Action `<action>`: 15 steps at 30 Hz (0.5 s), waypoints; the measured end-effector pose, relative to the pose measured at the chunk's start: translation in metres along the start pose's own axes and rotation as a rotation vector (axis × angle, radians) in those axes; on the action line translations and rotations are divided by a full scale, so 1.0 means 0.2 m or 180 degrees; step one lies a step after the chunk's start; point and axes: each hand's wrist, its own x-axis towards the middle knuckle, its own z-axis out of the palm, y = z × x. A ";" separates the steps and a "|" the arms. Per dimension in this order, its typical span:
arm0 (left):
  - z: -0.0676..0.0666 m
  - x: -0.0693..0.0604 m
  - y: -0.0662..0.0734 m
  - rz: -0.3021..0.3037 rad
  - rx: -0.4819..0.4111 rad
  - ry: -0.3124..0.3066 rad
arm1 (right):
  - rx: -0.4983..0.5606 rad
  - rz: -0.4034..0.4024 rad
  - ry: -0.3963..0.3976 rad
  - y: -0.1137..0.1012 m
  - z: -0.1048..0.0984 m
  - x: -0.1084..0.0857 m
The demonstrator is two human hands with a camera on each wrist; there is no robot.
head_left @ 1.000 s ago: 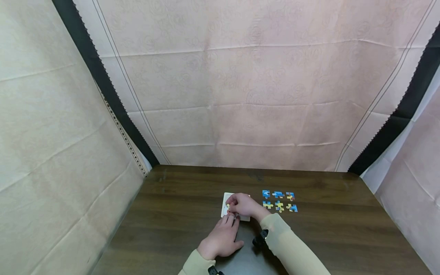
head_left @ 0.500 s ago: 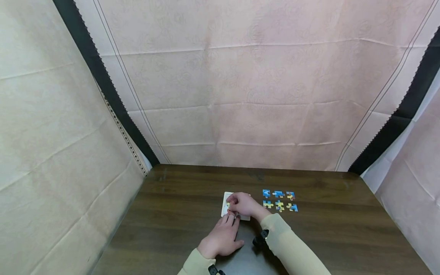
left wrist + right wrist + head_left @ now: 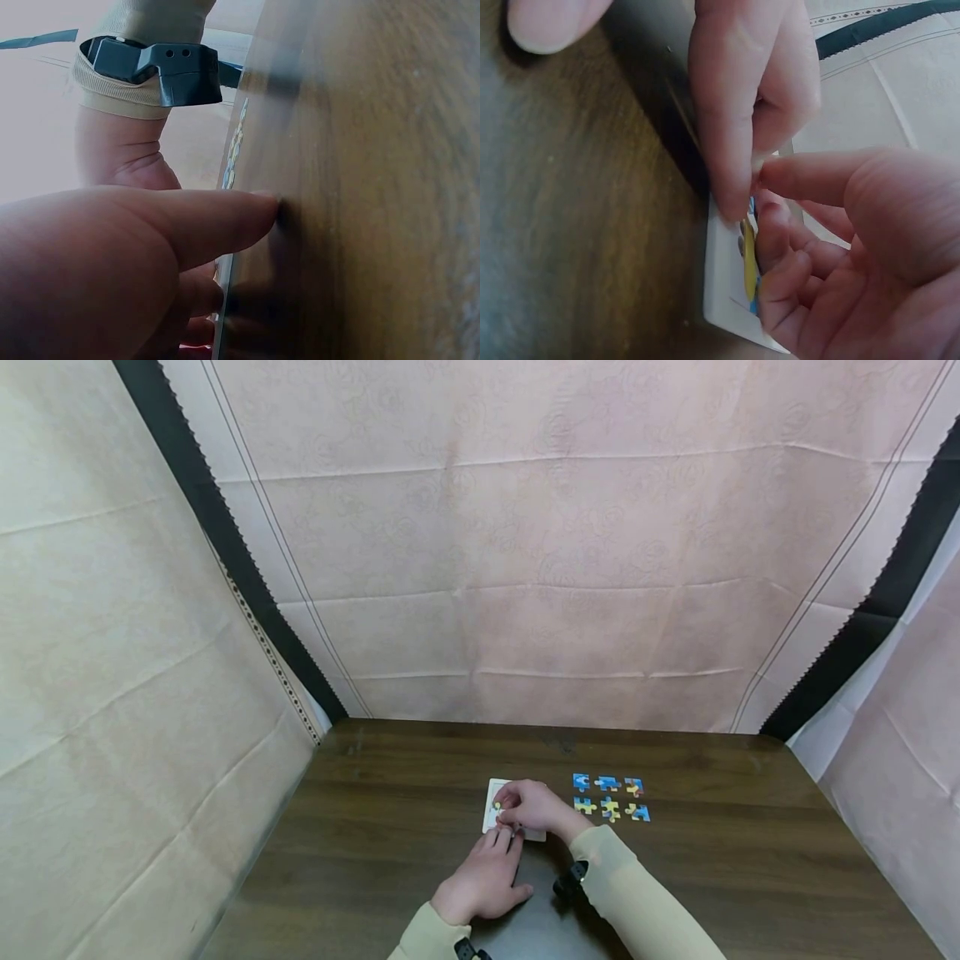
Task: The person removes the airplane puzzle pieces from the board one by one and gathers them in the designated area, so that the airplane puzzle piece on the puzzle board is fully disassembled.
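Note:
A white puzzle tray [image 3: 537, 837] lies on the table, largely covered by my hands. My left hand [image 3: 482, 881] rests with fairly straight fingers on its near edge, thumb spread to the side. Over the tray, my right hand [image 3: 535, 807] has curled fingers and pinches a small puzzle piece, mostly hidden by the fingertips. In the right wrist view a yellow puzzle piece [image 3: 749, 262] shows on edge at these fingers, above the white tray border [image 3: 724, 289]. The left wrist view shows my left thumb [image 3: 225, 217] close to the tabletop.
Several blue, yellow and red puzzle pieces [image 3: 610, 810] lie in two rows right of the tray. The brown wooden table [image 3: 405, 785] ends at a pale cloth backdrop [image 3: 562, 635], with more cloth at both sides.
Only slight movement of my right fingers over the tray shows. My left hand, the tray and the loose puzzle pieces keep their places.

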 end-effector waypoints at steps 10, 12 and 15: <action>-0.01 0.01 0.01 -0.0104 -0.0063 -0.0097 | 0.0198 -0.0033 0.0157 0.04 0.01 -0.01; 0.00 0.01 0.01 -0.0112 -0.0098 -0.0101 | 0.0262 -0.0016 0.0279 0.05 0.00 -0.01; 0.00 0.00 0.00 -0.0072 -0.0100 -0.0082 | 0.0325 0.0013 0.0462 0.07 -0.02 -0.03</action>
